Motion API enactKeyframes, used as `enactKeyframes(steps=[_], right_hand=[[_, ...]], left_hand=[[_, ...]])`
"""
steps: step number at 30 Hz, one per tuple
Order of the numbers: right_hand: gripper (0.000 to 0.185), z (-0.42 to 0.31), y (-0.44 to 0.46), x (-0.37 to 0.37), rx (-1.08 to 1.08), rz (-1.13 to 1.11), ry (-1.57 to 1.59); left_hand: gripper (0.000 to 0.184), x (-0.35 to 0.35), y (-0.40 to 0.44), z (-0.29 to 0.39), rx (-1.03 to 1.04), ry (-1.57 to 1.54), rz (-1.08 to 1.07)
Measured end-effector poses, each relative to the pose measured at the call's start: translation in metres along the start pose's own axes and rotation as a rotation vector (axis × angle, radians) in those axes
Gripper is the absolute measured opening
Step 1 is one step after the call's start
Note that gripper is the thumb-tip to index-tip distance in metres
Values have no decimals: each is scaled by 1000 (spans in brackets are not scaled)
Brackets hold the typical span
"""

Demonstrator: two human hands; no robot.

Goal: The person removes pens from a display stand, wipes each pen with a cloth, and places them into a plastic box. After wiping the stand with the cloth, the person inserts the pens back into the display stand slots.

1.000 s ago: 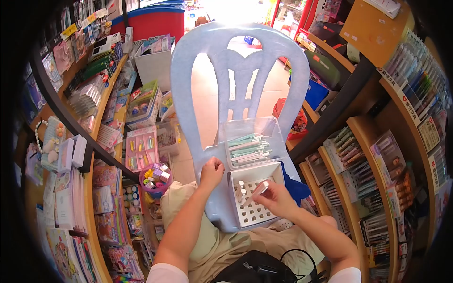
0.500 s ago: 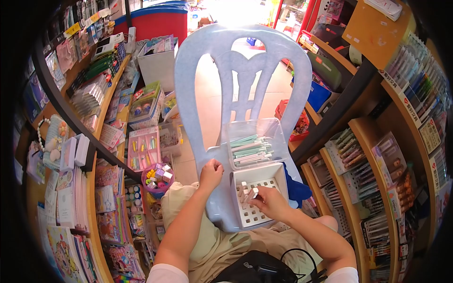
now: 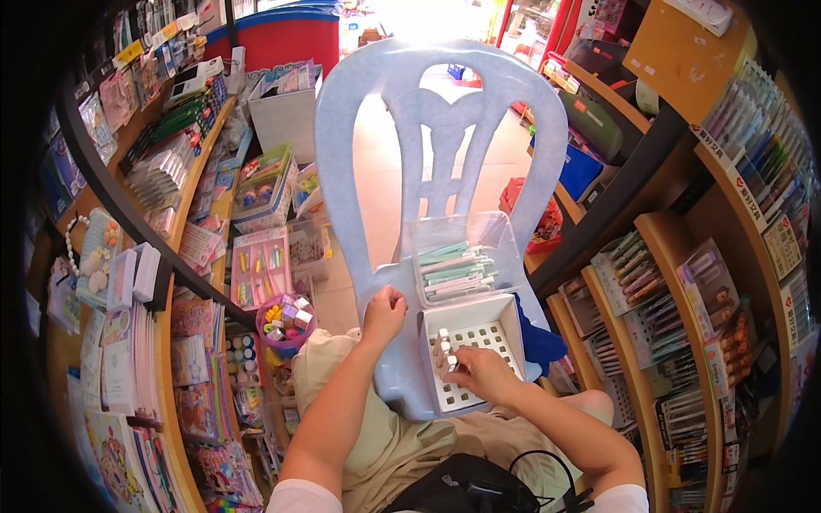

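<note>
On the chair seat stands a white box (image 3: 506,321) with a grid of square holes inside. A few white pens (image 3: 442,340) stand upright in holes along its left side. My right hand (image 3: 483,374) reaches into the box, fingers pinched on a white pen (image 3: 451,364) held upright beside the standing ones; its lower end is hard to make out. My left hand (image 3: 386,313) is closed with fingers curled, left of the box over the seat, and nothing shows in it. Behind the box, a clear plastic container (image 3: 492,227) holds several pale green and white pens (image 3: 457,272).
A light blue plastic chair (image 3: 338,162) faces me. Dark blue cloth (image 3: 540,344) lies right of the box. Shelves of pens (image 3: 650,291) rise on the right, shelves of notebooks (image 3: 128,359) on the left. A pink basket (image 3: 286,342) of small items sits near my left knee.
My right hand has shifted slightly left and down. The pen in it has gone from tilted to nearly upright, nearer the standing pens. My left hand stays put.
</note>
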State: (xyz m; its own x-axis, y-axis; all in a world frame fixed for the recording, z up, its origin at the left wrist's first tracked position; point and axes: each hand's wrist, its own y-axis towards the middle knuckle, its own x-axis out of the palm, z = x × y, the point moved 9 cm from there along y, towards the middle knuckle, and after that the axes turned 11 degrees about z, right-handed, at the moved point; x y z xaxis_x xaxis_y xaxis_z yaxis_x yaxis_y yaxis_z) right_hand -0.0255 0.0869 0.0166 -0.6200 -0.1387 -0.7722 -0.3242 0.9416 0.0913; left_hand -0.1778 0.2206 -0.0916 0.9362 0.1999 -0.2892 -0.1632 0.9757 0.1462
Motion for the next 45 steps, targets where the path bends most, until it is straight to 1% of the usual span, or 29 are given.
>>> enactKeyframes(steps=[3, 6, 9, 12, 15, 18, 21, 24, 27, 30, 33, 36, 37, 40, 43, 45], right_hand=[[14, 2, 4, -26, 12, 99, 92], [14, 6, 27, -65, 30, 181, 12], [10, 20, 65, -92, -1, 319, -18], [13, 51, 105, -83, -58, 246, -245], [19, 102, 126, -55, 276, -39, -601], [26, 127, 133, -45, 413, -163, -695], [34, 131, 137, -43, 409, -204, -606], [34, 120, 134, -46, 368, -209, -545], [33, 107, 129, -53, 299, -140, -470], [28, 99, 120, -68, 341, 29, -150], [22, 77, 104, -94, 295, 219, 138], [19, 52, 77, -124, 205, 367, 368], [19, 45, 67, -132, 168, 376, 380], [18, 9, 35, -156, 7, 367, 241], [25, -29, 9, -157, -87, 255, 146], [28, -41, -4, -140, -147, 167, 87]], left_hand=[[8, -2, -3, 0, -40, -35, 13], [8, 0, -4, 3, -50, -41, -1], [9, 2, -4, 9, -38, -23, -14], [9, 5, -4, 8, -59, -34, -17], [9, 5, -2, 5, -54, -58, -14], [10, 1, 0, 5, -44, -41, -7], [10, -3, 1, 7, -31, -22, -6], [10, -3, 4, 14, -2, -10, -8], [9, 0, 4, 12, -18, -16, -4], [10, 2, 3, 7, -62, -17, -6], [10, 1, 1, 7, -65, -3, -14], [11, 1, 0, 5, -64, 7, -11], [11, 1, -1, 6, -62, 6, -9], [11, 0, -2, 4, -65, 13, -9], [10, 3, -3, 1, -57, 23, -8], [10, 5, -3, -1, -43, 25, -7]])
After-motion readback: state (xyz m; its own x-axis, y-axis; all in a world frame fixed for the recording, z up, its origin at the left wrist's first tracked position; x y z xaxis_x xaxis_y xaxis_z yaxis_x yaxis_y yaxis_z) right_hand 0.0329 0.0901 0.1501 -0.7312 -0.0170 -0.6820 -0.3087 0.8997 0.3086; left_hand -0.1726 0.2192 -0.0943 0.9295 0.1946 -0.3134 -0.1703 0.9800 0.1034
